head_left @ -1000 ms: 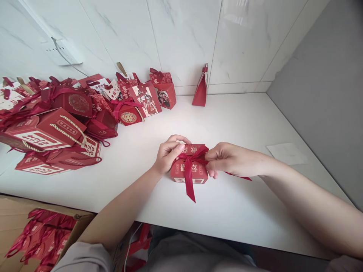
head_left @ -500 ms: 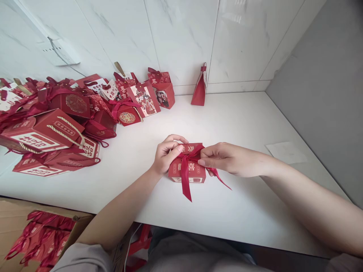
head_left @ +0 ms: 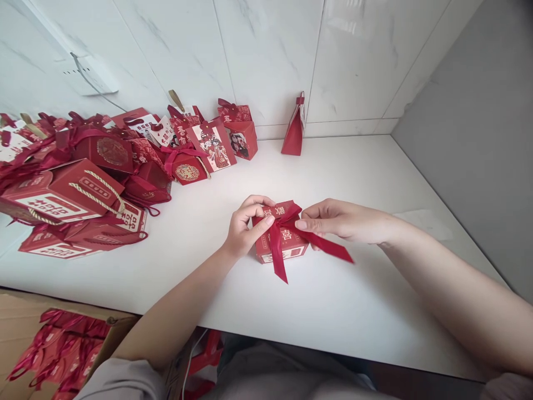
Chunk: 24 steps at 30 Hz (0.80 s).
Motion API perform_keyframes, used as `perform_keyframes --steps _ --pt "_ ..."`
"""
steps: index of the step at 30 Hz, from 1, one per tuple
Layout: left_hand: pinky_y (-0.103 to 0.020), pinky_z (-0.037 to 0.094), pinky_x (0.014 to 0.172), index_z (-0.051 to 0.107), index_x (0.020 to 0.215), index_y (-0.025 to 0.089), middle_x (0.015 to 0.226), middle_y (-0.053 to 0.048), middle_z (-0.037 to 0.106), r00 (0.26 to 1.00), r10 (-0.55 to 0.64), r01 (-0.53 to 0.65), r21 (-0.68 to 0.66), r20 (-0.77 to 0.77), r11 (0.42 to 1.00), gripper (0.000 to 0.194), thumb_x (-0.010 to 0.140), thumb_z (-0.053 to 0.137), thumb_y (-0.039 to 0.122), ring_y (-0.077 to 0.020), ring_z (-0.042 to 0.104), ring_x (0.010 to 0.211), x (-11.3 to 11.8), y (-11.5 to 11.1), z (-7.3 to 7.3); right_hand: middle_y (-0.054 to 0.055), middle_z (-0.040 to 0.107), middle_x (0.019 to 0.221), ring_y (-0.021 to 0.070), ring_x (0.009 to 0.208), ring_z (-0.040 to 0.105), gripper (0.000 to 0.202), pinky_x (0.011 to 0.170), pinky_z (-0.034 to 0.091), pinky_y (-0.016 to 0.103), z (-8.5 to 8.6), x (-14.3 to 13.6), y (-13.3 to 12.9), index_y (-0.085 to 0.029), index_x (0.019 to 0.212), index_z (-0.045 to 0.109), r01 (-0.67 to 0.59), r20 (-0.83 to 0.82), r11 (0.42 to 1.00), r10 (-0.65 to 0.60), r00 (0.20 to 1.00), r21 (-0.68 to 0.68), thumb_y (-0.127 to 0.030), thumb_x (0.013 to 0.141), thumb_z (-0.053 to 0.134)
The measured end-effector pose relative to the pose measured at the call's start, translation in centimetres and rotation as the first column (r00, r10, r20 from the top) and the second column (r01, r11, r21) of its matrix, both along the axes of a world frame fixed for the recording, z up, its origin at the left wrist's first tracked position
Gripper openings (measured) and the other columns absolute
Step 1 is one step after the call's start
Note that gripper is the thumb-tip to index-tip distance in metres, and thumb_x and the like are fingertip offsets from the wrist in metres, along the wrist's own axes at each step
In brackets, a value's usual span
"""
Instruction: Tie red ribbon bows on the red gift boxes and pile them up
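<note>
A small red gift box (head_left: 287, 240) with pale printed characters sits before me on the white table. Around it runs a red ribbon (head_left: 277, 253), crossed at the top, with one tail hanging over the front and another pointing right. My left hand (head_left: 249, 222) grips the box from its left side, thumb pressed on the ribbon near the crossing. On the right, my right hand (head_left: 328, 219) pinches the ribbon between thumb and forefinger by the box's top edge. Its lower fingers are partly hidden behind the ribbon tail.
Several red gift boxes (head_left: 62, 191) are heaped at the table's left. A slim red box (head_left: 294, 130) stands by the tiled wall. At lower left, a cardboard carton (head_left: 119, 333) holds ribboned boxes. White paper (head_left: 425, 222) lies right, partly behind my forearm.
The box has turned slightly and shifted a little to the right and away from me. My right hand has moved slightly up and right; the right ribbon tail now spreads flatter and further right.
</note>
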<state>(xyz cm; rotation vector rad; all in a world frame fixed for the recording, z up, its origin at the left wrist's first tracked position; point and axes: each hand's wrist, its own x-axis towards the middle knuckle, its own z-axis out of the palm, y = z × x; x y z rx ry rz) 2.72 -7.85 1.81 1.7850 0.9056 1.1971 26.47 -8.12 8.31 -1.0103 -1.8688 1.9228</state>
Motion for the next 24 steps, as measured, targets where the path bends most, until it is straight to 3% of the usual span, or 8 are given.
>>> perform_keyframes --steps 7,11,13,15,20,24 --pt "-0.038 0.046 0.086 0.05 0.061 0.017 0.108 -0.009 0.059 0.998 -0.041 0.041 -0.015 0.038 0.999 0.035 0.088 0.061 0.035 -0.0212 0.058 0.094 0.0 0.0 -0.1 -0.003 0.056 0.059 0.0111 0.056 0.047 0.043 0.059 0.037 0.027 -0.4 0.3 0.2 -0.018 0.061 0.058 -0.029 0.093 0.999 0.024 0.995 0.046 -0.057 0.077 0.069" --pt "-0.037 0.047 0.085 0.051 0.059 0.016 0.108 -0.009 0.059 0.991 -0.106 0.112 -0.068 0.08 0.991 0.036 0.088 0.06 0.036 -0.021 0.059 0.093 -0.2 0.1 -0.2 -0.002 0.054 0.06 0.0116 0.057 0.046 0.047 0.059 0.037 0.027 -0.8 0.4 0.5 -0.019 0.064 0.055 0.125 0.155 0.98 -0.149 0.977 0.153 -0.063 0.078 0.063" --pt "-0.037 0.047 0.083 0.051 0.058 0.016 0.108 -0.009 0.059 0.983 -0.152 0.163 -0.102 0.107 0.981 0.038 0.088 0.059 0.037 -0.0212 0.059 0.092 -0.3 0.0 -0.2 0.0 0.06 0.072 0.015 0.068 0.053 0.045 0.069 0.042 0.03 -1.1 0.3 0.8 -0.02 0.074 0.058 0.244 0.087 0.944 -0.268 0.959 0.222 -0.065 0.081 0.059" --pt "-0.037 0.047 0.084 0.05 0.057 0.016 0.107 -0.009 0.059 0.977 -0.177 0.19 -0.114 0.117 0.975 0.039 0.089 0.057 0.036 -0.0221 0.059 0.094 -0.2 -0.1 -0.1 0.003 0.065 0.09 0.0198 0.087 0.058 0.043 0.085 0.044 0.035 -1.3 0.2 1.0 -0.022 0.084 0.062 0.292 0.012 0.922 -0.305 0.952 0.254 -0.065 0.084 0.056" --pt "-0.038 0.047 0.085 0.052 0.057 0.016 0.106 -0.01 0.06 0.976 -0.192 0.201 -0.085 0.103 0.976 0.039 0.091 0.055 0.034 -0.0223 0.059 0.094 -0.2 -0.2 0.2 0.005 0.056 0.136 0.0296 0.13 0.045 0.035 0.111 0.029 0.046 -1.9 0.0 1.3 -0.025 0.092 0.068 0.231 -0.004 0.952 -0.236 0.972 0.202 -0.059 0.085 0.06" --pt "-0.038 0.047 0.083 0.054 0.058 0.016 0.109 -0.009 0.06 0.975 -0.197 0.206 -0.08 0.107 0.975 0.038 0.092 0.053 0.033 -0.0213 0.059 0.093 -0.2 -0.2 0.2 0.006 0.051 0.143 0.0287 0.141 0.035 0.029 0.112 0.028 0.046 -2.1 -0.3 1.3 -0.023 0.083 0.066 0.134 -0.096 0.972 -0.117 0.989 0.195 -0.051 0.086 0.064"
